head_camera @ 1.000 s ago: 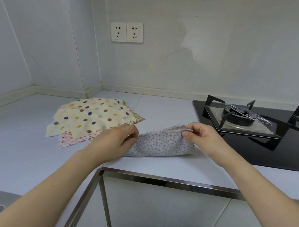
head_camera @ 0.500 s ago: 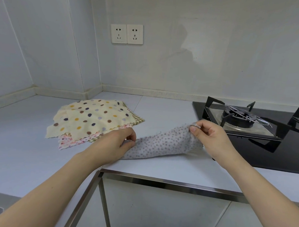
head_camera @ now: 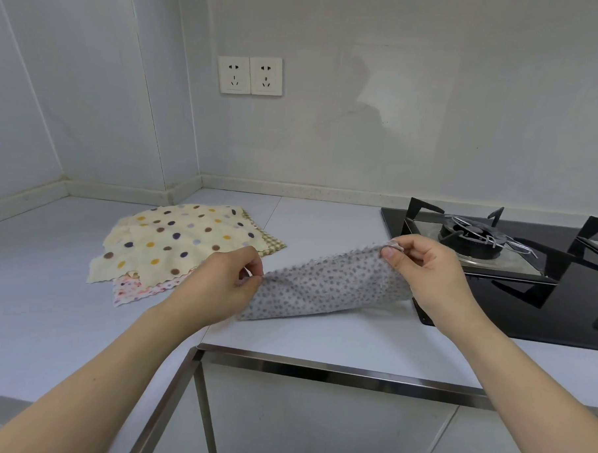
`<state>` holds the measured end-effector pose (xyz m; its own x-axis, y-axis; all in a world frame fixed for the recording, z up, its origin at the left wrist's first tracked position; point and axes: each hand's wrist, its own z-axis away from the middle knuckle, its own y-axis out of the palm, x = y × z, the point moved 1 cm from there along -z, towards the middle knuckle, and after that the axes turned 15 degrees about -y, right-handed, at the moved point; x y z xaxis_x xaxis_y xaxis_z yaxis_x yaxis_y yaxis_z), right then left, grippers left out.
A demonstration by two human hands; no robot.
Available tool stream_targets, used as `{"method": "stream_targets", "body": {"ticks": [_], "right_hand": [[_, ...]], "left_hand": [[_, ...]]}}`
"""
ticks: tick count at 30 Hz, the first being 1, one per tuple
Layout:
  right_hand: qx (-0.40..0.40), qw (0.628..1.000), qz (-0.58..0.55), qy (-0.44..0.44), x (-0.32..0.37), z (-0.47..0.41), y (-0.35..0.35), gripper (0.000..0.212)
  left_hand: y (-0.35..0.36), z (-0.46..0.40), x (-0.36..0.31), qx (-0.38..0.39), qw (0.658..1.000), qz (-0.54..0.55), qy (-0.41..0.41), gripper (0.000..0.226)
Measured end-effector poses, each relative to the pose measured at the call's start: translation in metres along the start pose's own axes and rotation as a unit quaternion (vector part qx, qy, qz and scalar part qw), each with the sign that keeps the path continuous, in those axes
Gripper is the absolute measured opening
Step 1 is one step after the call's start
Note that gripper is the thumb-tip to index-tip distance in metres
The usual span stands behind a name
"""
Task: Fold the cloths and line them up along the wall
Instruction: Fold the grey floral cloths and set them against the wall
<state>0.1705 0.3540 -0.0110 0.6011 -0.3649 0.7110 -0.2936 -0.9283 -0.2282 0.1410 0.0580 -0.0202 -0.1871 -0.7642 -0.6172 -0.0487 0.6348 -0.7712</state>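
Cloth (head_camera: 325, 289), grey-dotted, thin and limp, sags at frame centre over the counter (head_camera: 320, 333), pinched at its two upper corners by left hand (head_camera: 219, 284) and right hand (head_camera: 426, 269); corners look the best grip.

Stove (head_camera: 514, 277) cut off by right edge. Pink cloth (head_camera: 140, 289) and checked cloth (head_camera: 273, 242) mostly hidden under polka-dot cloth (head_camera: 177, 241). Left hand (head_camera: 216, 287) covers grey cloth's (head_camera: 322, 289) near corner. Both forearms run off bottom edge.
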Motion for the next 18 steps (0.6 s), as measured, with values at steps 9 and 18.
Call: {"method": "stream_targets", "body": {"ticks": [9,18], "right_hand": [[-0.021,0.999,-0.015,-0.019,0.021,-0.005,0.004,0.012],[-0.029,0.999,-0.040,-0.021,0.032,-0.008,-0.004,0.016]], "left_hand": [[-0.005,0.004,-0.008,-0.003,0.999,0.016,-0.029,0.012],[-0.017,0.001,-0.024,0.016,0.998,0.028,-0.051,0.015]]}}
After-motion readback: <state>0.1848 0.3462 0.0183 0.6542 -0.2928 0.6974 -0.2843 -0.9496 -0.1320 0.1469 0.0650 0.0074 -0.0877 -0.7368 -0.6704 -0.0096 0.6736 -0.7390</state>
